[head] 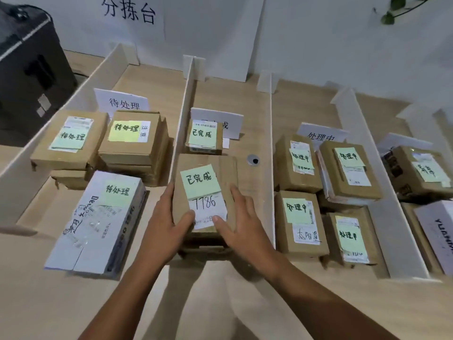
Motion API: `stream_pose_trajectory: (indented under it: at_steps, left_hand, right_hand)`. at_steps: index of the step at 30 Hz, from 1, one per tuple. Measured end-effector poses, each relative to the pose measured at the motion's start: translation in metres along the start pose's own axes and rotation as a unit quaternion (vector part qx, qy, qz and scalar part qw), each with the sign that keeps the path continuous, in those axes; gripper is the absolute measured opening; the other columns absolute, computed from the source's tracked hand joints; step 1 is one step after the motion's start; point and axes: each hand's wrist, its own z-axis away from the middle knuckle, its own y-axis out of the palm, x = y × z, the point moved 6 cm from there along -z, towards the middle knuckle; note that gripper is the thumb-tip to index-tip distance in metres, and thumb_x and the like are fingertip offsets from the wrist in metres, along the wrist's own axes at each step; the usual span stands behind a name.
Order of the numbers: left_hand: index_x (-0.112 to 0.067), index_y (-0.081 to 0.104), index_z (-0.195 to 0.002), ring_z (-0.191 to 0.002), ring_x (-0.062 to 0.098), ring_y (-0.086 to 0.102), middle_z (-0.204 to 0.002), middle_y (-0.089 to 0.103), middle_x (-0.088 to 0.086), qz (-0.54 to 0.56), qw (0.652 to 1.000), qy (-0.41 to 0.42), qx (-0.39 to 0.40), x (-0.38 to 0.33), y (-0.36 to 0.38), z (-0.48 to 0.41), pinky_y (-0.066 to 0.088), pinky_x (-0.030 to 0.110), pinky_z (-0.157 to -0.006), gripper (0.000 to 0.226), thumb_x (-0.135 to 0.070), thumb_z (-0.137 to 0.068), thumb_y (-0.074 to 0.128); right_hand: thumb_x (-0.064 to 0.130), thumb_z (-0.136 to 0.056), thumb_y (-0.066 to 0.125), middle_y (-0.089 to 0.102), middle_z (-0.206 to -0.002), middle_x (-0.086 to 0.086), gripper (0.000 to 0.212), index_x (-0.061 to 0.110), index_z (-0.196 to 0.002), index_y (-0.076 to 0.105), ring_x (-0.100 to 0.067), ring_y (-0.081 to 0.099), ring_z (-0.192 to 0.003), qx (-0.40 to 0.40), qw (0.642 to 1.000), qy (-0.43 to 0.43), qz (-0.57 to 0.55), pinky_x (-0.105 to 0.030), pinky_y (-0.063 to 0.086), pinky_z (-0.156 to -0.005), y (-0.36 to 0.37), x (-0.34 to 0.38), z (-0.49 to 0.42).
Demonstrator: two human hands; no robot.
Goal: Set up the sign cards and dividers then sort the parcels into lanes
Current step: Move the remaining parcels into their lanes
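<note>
White dividers (182,119) split the wooden table (245,303) into lanes, each with a white sign card (122,101) at its back. In the second lane lies a brown parcel (226,173) with a green note and a label reading 7786. My left hand (164,227) grips its left edge, thumb on top. My right hand (241,224) holds its right side, thumb on the label. It sits on a darker parcel, mostly hidden. A smaller noted parcel (203,137) stands behind it, covering part of that lane's sign card (230,121).
Several noted parcels fill the left lane (68,141) and the third lane (299,217); more lie in the far right lane (416,173). A black case (29,69) stands at the left. A metal cable hole (253,160) sits in the second lane.
</note>
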Motion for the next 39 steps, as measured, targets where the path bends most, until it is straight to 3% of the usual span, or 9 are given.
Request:
stream_pose_trajectory:
  at_steps: [3, 6, 8, 10, 14, 19, 24, 30, 39]
  left_hand:
    - [-0.044, 0.016, -0.158, -0.137, 0.013, 0.043, -0.157, 0.039, -0.012, -0.016, 1.000, -0.004, -0.004, -0.004, -0.002, 0.000, 0.045, 0.045, -0.106, 0.083, -0.043, -0.090, 0.064]
    - [-0.033, 0.023, -0.157, -0.148, 0.024, 0.031, -0.162, 0.028, -0.003, -0.082, 0.992, 0.022, -0.095, -0.032, -0.020, 0.008, 0.040, 0.056, -0.112, 0.084, -0.033, -0.090, 0.073]
    - [-0.038, 0.026, -0.154, -0.149, 0.021, 0.027, -0.163, 0.025, -0.007, -0.091, 0.981, 0.069, -0.155, -0.066, -0.027, 0.018, 0.037, 0.049, -0.111, 0.081, -0.037, -0.090, 0.074]
    - [-0.038, 0.028, -0.155, -0.149, 0.018, 0.026, -0.163, 0.026, -0.008, -0.097, 0.974, 0.124, -0.161, -0.111, -0.015, 0.032, 0.029, 0.041, -0.109, 0.078, -0.046, -0.090, 0.072]
    - [-0.021, 0.036, -0.156, -0.149, 0.024, 0.029, -0.161, 0.035, 0.004, -0.136, 0.964, 0.229, -0.015, -0.210, 0.087, 0.063, 0.029, 0.048, -0.121, 0.083, -0.065, -0.090, 0.059]
    - [-0.026, 0.025, -0.161, -0.154, 0.020, 0.019, -0.167, 0.026, -0.004, -0.201, 0.910, 0.328, 0.157, -0.316, 0.269, 0.152, 0.022, 0.041, -0.124, 0.097, -0.080, -0.084, 0.047]
    - [-0.027, 0.030, -0.158, -0.150, 0.018, 0.025, -0.164, 0.032, -0.003, -0.208, 0.868, 0.413, 0.181, -0.412, 0.418, 0.253, 0.025, 0.037, -0.120, 0.093, -0.080, -0.083, 0.049]
    - [-0.022, 0.034, -0.156, -0.152, 0.020, 0.022, -0.164, 0.032, 0.000, -0.169, 0.844, 0.449, 0.239, -0.483, 0.549, 0.349, 0.022, 0.041, -0.124, 0.088, -0.073, -0.086, 0.052]
    - [-0.023, 0.030, -0.159, -0.153, 0.017, 0.019, -0.166, 0.026, 0.000, -0.155, 0.832, 0.454, 0.279, -0.551, 0.711, 0.382, 0.020, 0.038, -0.125, 0.102, -0.084, -0.079, 0.038]
  right_hand:
    - [0.067, -0.093, 0.050, 0.021, -0.153, 0.021, 0.079, 0.059, -0.151, -0.002, -0.006, 0.044, -0.131, 0.004, 1.000, 0.013, -0.010, -0.004, 0.038, -0.078, -0.004, 0.001, 0.003]
    - [0.072, -0.092, 0.041, 0.020, -0.156, 0.024, 0.075, 0.057, -0.153, 0.000, -0.006, 0.034, -0.140, -0.006, 1.000, -0.015, 0.007, -0.018, 0.036, -0.096, -0.030, 0.008, 0.015]
    - [0.074, -0.093, 0.038, 0.017, -0.161, 0.024, 0.072, 0.056, -0.155, 0.005, -0.002, 0.024, -0.145, -0.034, 0.998, -0.035, 0.036, -0.029, 0.030, -0.107, -0.065, 0.008, 0.031]
    - [0.074, -0.094, 0.035, 0.018, -0.165, 0.021, 0.070, 0.054, -0.156, 0.012, -0.003, 0.017, -0.150, -0.067, 0.995, -0.039, 0.055, -0.032, 0.024, -0.115, -0.111, -0.002, 0.055]
    - [0.069, -0.096, 0.041, 0.027, -0.165, 0.013, 0.069, 0.039, -0.157, 0.029, -0.008, 0.017, -0.153, -0.152, 0.982, -0.028, 0.107, -0.035, 0.022, -0.123, -0.223, -0.045, 0.122]
    - [0.061, -0.098, 0.047, 0.027, -0.166, 0.006, 0.070, 0.031, -0.159, 0.032, -0.014, 0.017, -0.154, -0.253, 0.954, 0.007, 0.161, -0.039, 0.019, -0.124, -0.373, -0.129, 0.255]
    - [0.053, -0.099, 0.054, 0.035, -0.161, -0.004, 0.066, 0.024, -0.156, 0.037, -0.020, 0.025, -0.150, -0.353, 0.914, 0.054, 0.192, -0.040, 0.026, -0.121, -0.498, -0.215, 0.401]
    - [0.068, -0.096, 0.041, 0.034, -0.161, 0.001, 0.073, 0.029, -0.157, 0.034, -0.015, 0.026, -0.150, -0.406, 0.885, 0.124, 0.191, -0.041, 0.028, -0.121, -0.600, -0.299, 0.526]
    - [0.075, -0.094, 0.035, 0.037, -0.158, 0.000, 0.077, 0.029, -0.156, 0.035, -0.017, 0.030, -0.147, -0.428, 0.867, 0.172, 0.188, -0.041, 0.030, -0.120, -0.709, -0.416, 0.570]
